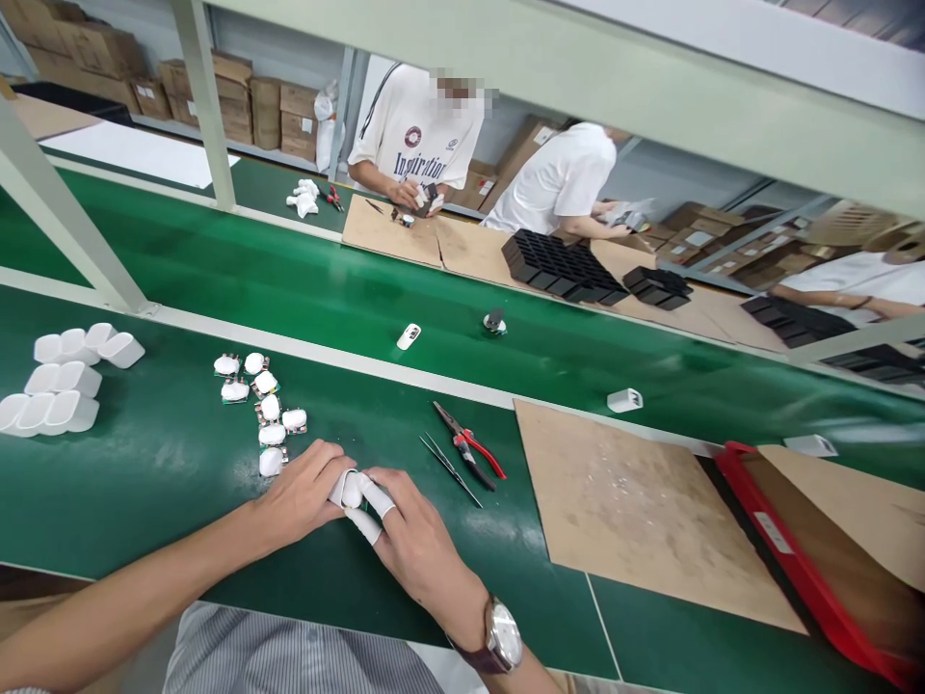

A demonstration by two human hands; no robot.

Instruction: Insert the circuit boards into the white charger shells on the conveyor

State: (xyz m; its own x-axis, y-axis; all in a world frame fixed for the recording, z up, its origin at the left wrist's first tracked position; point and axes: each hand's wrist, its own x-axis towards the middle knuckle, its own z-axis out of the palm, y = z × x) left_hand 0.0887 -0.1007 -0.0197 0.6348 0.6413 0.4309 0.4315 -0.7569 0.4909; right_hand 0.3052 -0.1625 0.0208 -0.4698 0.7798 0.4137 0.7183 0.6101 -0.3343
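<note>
Between both hands, low over the green table (217,520), is a small white plastic housing (345,489) with a rounded white part at its mouth. My left hand (307,490) wraps round the housing from the left. From the right, my right hand (411,530) pinches the rounded part with thumb and finger, both in white finger covers. Just beyond the left hand lie several small white-topped circuit pieces (271,434). Pliers with red and black handles (468,445) and metal tweezers (449,469) rest to the right of the hands.
Several white cups (68,410) stand in rows at far left. A brown board (636,501) and a red-edged tray (809,569) lie right. Across the green belt (318,289), carrying a few white parts (409,336), people work near black trays (560,265). Metal posts (203,106) rise left.
</note>
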